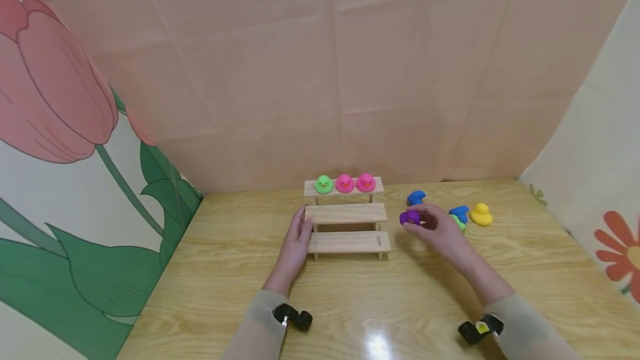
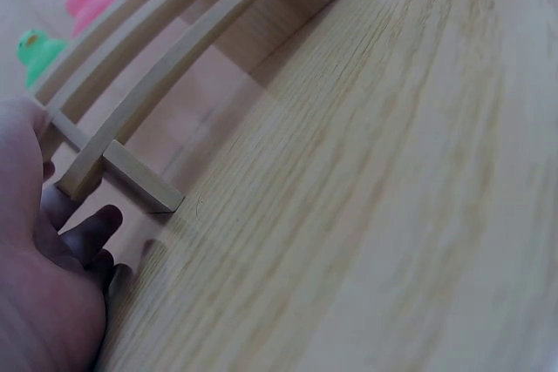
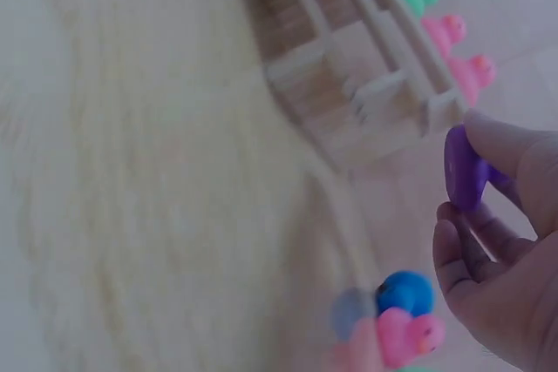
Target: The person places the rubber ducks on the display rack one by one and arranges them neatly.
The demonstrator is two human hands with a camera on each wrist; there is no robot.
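Beside the rack point(image 1: 346, 213), right grip point(image 1: 445, 233) pinches duck point(image 1: 409, 218) (purple).

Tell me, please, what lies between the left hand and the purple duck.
The head view shows the wooden stand, held by the left hand, then bare tabletop before the purple duck.

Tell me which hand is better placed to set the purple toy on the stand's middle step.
The right hand, I'd judge: it pinches the purple toy just right of the wooden stand, while the left hand is occupied at the stand's left end.
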